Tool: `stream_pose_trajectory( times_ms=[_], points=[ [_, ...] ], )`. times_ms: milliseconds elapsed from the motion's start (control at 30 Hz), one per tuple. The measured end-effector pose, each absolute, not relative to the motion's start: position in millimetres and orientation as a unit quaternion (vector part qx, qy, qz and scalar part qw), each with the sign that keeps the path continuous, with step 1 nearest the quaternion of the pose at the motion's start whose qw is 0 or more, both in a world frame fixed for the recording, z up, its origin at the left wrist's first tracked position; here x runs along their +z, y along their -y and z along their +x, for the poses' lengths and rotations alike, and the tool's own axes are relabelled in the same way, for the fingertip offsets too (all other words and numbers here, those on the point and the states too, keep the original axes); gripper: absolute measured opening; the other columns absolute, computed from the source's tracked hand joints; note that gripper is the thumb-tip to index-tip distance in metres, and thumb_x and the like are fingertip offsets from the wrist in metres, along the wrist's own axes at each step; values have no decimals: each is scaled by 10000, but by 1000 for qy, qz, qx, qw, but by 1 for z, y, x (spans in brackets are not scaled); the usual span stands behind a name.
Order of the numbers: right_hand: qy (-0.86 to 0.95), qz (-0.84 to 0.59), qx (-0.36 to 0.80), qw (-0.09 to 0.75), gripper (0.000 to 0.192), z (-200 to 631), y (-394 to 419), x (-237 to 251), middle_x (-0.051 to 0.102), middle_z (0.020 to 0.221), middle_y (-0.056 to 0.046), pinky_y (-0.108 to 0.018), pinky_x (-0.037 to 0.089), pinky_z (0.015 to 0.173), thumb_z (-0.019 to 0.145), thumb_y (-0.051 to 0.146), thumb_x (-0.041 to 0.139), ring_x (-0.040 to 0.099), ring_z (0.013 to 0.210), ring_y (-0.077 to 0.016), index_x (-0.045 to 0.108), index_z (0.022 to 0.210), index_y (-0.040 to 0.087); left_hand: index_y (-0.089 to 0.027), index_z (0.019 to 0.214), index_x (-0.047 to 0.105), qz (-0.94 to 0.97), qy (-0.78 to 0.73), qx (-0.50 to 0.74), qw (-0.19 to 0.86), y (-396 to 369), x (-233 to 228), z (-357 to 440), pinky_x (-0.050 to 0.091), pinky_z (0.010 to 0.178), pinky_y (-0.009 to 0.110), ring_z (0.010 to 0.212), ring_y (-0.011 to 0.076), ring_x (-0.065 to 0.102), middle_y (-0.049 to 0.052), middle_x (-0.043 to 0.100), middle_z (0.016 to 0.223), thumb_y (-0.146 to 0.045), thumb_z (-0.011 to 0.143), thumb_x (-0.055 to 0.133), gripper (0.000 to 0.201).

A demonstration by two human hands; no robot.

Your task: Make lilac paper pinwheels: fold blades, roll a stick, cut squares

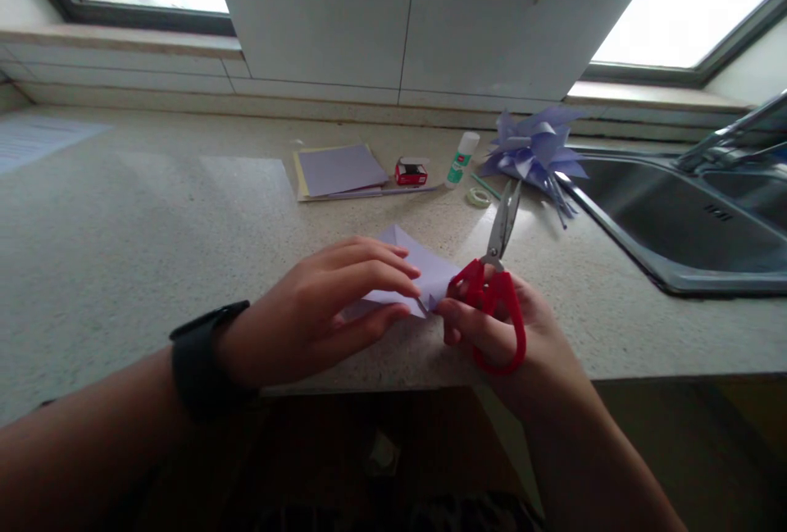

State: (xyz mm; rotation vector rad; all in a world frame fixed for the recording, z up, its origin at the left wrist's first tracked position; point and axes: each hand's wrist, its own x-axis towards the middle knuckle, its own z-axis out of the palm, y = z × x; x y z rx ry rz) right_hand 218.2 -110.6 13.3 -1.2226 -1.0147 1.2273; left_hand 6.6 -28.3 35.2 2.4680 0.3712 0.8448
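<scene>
A folded sheet of light purple paper (430, 268) lies near the counter's front edge, between my hands. Over its left part rests my left hand (344, 294), fingers bent and thumb below them, holding the paper; the palm hides that side. My right hand (492, 323) pinches the paper's right corner between thumb and fingertips. The same hand also carries red-handled scissors (501, 298), looped over its fingers, with the blades nearly closed and directed away from me. A small folded flap shows at the paper's near edge, by my right thumb.
At the back are a stack of purple and yellow paper (344, 171), a small red box (411, 173), a glue stick (461, 160), a tape roll (478, 197) and a purple paper flower (538, 151). A steel sink (664, 212) is at right, a printed sheet (43, 138) far left.
</scene>
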Motion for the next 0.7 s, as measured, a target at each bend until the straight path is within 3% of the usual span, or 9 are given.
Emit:
stream_pose_trajectory(
  times_ms=[100,233,433,700],
  points=[
    [415,-502,553,520,239,219,111,20,656,705,38,-210,456,516,733,264,842,583,559,-94,634,826,194,-205,1180,632,906,-128,300,269,28,23,6,522,931,321,1084,201,682,104,735,1158,-185,928,640,254],
    [394,-491,601,493,268,220,112,28,668,708,45,-184,437,498,703,205,857,563,550,-78,638,857,193,-208,1213,610,919,-148,280,235,38,14,7,534,702,256,794,161,740,60,783,971,-192,951,610,263],
    [359,-503,627,474,282,224,118,28,654,680,45,-172,423,480,696,199,863,563,537,-77,614,827,187,-203,1202,626,932,-135,281,185,49,8,13,539,757,249,894,164,746,67,782,1041,-183,948,627,255],
    [379,-468,640,478,224,226,125,17,653,711,49,-140,464,551,748,153,837,596,618,-66,638,846,187,-166,1087,658,924,-106,343,132,51,2,19,544,638,241,768,155,733,54,779,957,-155,951,616,143]
  ],
)
